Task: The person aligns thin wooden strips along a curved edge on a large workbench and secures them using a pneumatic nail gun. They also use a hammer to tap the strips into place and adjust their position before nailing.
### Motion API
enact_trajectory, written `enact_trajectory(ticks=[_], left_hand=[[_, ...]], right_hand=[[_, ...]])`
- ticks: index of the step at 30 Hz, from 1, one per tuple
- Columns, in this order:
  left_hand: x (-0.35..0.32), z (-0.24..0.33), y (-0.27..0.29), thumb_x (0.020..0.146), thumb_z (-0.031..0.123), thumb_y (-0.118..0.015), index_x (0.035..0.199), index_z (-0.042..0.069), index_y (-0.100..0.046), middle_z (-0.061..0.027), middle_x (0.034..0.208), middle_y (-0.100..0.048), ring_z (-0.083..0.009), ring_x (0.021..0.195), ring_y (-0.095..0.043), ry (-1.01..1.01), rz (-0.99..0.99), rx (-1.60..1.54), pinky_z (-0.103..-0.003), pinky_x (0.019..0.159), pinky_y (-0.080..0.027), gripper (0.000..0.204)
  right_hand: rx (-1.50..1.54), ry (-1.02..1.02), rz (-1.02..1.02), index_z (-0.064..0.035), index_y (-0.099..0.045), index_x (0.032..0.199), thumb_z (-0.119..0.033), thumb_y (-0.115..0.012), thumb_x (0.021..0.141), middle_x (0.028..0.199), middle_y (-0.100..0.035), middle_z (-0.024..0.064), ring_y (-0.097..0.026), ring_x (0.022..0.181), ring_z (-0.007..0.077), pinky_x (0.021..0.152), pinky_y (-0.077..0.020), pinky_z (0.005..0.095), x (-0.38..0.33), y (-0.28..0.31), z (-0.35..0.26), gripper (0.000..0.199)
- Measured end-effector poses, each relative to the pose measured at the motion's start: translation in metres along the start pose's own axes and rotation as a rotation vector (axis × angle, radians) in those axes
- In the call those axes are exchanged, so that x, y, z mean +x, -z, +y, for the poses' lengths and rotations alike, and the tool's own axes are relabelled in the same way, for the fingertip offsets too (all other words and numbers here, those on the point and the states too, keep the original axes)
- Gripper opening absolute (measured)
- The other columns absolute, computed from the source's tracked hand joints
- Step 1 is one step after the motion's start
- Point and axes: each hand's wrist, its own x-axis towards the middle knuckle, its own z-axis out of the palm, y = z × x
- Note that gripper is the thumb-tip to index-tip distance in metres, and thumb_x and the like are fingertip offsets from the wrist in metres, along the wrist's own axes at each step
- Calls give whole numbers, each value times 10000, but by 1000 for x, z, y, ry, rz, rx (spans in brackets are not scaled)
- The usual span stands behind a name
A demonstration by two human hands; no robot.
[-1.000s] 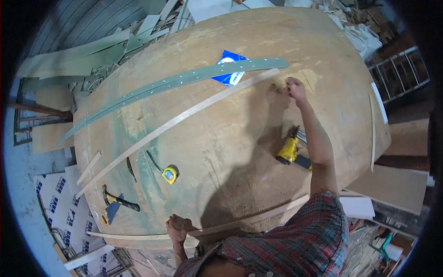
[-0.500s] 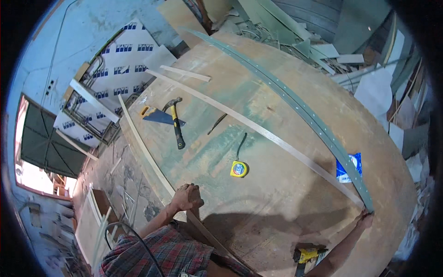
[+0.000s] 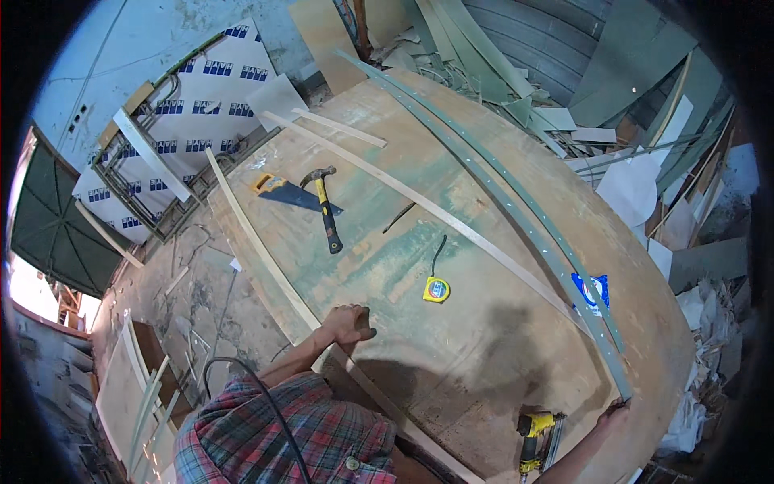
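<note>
Head view: left hand (image 3: 348, 324) on wooden strip (image 3: 258, 252)

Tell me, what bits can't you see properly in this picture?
Head view only:
- Right hand: at the grey strip's end, fingers too small to tell a grip.
- Yellow power tool: cut off by the lower edge.
- Left hand: its palm hides how it holds the wooden strip.

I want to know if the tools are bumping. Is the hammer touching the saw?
Touching, it seems: in the head view the hammer lies across the blue blade of the saw with no gap visible, on the big wooden table.
</note>
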Motion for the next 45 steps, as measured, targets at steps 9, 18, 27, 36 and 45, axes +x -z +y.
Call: enact_trajectory(ticks=[9,18,27,36,45], left_hand=[[26,3,-2,890,578,-655,1285,41,-607,-105,1033,-679,-261,961,-648,-61,-88,-489,-396,845,-508,669],[196,115,40,1015,560,-499,1357,51,-574,-25,960,-613,-157,831,-562,-110,-112,-1437,-299,753,-478,619],[333,165,45,983,643,-453,1389,110,-457,-147,1146,-607,-284,1012,-648,-161,-132,-2271,-418,794,-526,670],[197,189,75,1018,515,-506,1206,119,-510,-85,988,-607,-245,908,-674,-289,163,-2042,-405,724,-548,439],[113,168,167,1008,503,-536,1219,94,-563,-45,1012,-638,-193,970,-625,-452,323,-1685,-369,866,-500,462]], right_hand=[[-59,-23,-5,-52,-622,1016,-212,-488,1058,728,-541,-17,-502,630,92,538,-417,248,-14,10,-6,213],[-3,46,192,-49,-633,1035,-231,-531,1041,735,-508,-22,-470,639,86,557,-403,235,-126,51,-42,209],[-318,18,295,-74,-655,1165,-237,-649,931,884,-642,81,-602,762,225,676,-487,352,-244,205,-35,285],[-819,3,437,-38,-690,1167,-318,-666,876,921,-682,145,-627,746,274,644,-506,431,-310,323,34,405],[-872,6,221,15,-668,1180,-376,-597,940,976,-672,124,-612,798,272,653,-511,405,-345,338,56,464]])
